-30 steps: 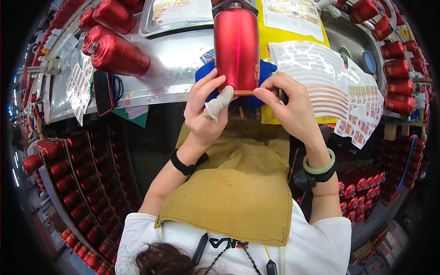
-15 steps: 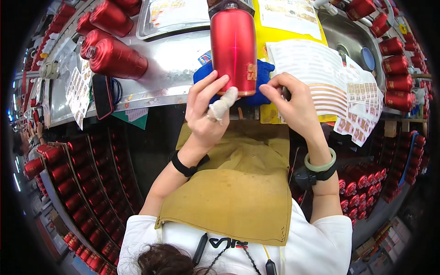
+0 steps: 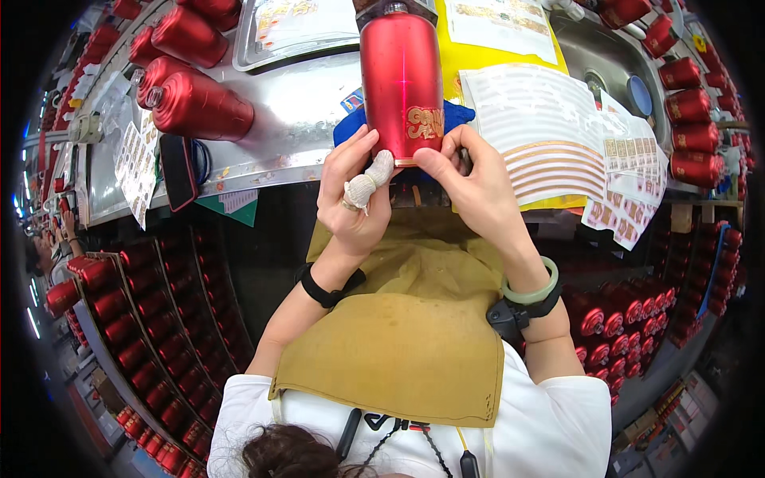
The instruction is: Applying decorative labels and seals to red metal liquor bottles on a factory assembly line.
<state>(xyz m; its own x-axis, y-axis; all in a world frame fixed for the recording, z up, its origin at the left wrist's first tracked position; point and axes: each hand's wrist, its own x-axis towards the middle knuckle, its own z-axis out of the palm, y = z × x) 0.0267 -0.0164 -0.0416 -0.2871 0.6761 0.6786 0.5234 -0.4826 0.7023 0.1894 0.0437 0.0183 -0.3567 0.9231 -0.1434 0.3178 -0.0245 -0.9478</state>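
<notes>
A red metal bottle (image 3: pixel 401 76) lies lengthwise on a blue cloth (image 3: pixel 351 127) at the metal bench's edge, its base toward me. A gold label (image 3: pixel 424 123) sits on the bottle near the base. My left hand (image 3: pixel 355 191), one finger wrapped in white tape, grips the bottle's base from the left. My right hand (image 3: pixel 470 185) holds the base from the right, with its thumb and fingertips at the gold label. I wear a mustard apron (image 3: pixel 406 334) below the hands.
Two more red bottles (image 3: pixel 195 103) lie at the bench's left. White sheets of gold label strips (image 3: pixel 550 135) lie to the right on a yellow pad. A black phone (image 3: pixel 179 171) rests at the left. Racks of red bottles (image 3: pixel 151 342) flank both sides below.
The bottle has turned so the gold label now shows near its base. My right hand has shifted onto that label; my left hand stays at the base.
</notes>
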